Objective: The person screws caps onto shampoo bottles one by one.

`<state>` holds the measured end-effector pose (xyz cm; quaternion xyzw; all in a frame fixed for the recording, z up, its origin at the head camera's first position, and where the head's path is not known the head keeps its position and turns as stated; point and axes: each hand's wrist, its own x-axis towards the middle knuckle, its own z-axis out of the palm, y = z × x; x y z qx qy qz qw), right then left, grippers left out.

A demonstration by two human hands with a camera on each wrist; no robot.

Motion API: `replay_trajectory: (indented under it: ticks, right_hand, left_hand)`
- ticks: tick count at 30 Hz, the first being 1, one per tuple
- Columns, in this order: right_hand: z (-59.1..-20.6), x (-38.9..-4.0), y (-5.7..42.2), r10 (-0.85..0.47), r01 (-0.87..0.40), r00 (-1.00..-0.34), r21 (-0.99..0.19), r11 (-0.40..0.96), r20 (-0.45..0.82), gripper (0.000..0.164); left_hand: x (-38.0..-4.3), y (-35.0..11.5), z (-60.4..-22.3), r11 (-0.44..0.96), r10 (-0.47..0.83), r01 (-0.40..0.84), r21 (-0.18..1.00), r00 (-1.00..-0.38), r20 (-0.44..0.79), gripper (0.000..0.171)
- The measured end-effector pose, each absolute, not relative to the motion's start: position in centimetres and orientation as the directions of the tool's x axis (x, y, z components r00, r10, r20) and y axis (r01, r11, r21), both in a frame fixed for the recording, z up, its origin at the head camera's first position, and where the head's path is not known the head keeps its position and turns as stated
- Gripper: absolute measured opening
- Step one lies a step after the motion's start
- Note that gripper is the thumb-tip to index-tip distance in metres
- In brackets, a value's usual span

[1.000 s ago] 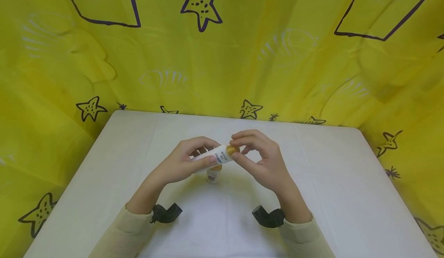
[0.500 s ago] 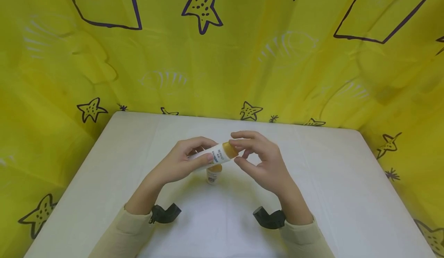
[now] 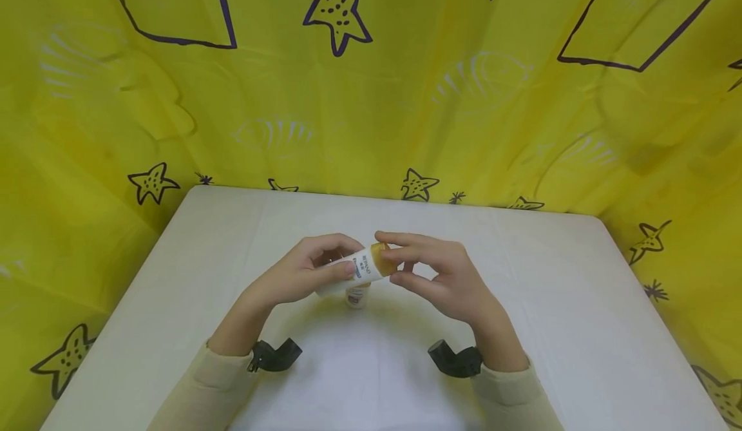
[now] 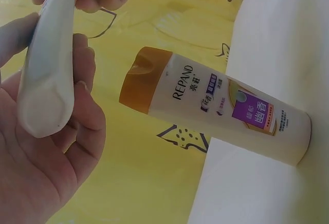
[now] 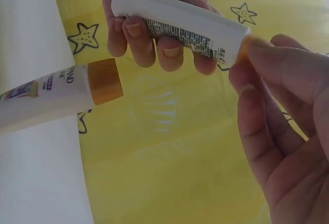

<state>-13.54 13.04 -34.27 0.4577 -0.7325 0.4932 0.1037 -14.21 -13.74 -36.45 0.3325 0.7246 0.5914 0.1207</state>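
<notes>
A white shampoo-type bottle [image 3: 365, 265] with a gold-orange cap [image 3: 378, 249] is held tilted above the table, cap toward the right. My left hand [image 3: 301, 268] grips its body, thumb on the printed front; the left wrist view shows the pale base of this bottle [image 4: 49, 85]. At the cap end, my right hand [image 3: 443, 276] pinches the cap between thumb and fingers, as the right wrist view shows, and covers much of it. Below and behind the held bottle, a second similar bottle [image 4: 226, 108] with an orange cap stands upright on the table, partly hidden in the head view.
A white-covered table [image 3: 371, 379] lies under both hands. Yellow curtain [image 3: 371, 96] with starfish and fish drawings hangs behind it and at both sides. Black wrist mounts [image 3: 277, 356] sit at both sleeve cuffs.
The right thumb and fingers have loosened slightly from the cap, then moved further over it. The held bottle has turned a little. My left hand keeps its grip, and the standing bottle stays put.
</notes>
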Motion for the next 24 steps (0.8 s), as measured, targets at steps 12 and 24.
replay_trajectory:
  ticks: [12, 24]
  right_hand:
    - [-34.2, -13.7, 12.8, -0.53, -0.823, -0.516, -0.56, 0.091, 0.673, 0.037]
    - [-34.7, -13.8, 12.3, -0.449, -0.852, -0.495, -0.517, 0.082, 0.744, 0.033]
  left_hand:
    - [-14.0, -13.3, -36.1, 0.068, 0.613, 0.371, 0.926, -0.748, 0.254, 0.022]
    - [-13.1, -12.8, -35.8, 0.183, 0.544, 0.439, 0.88, -0.79, 0.281, 0.024]
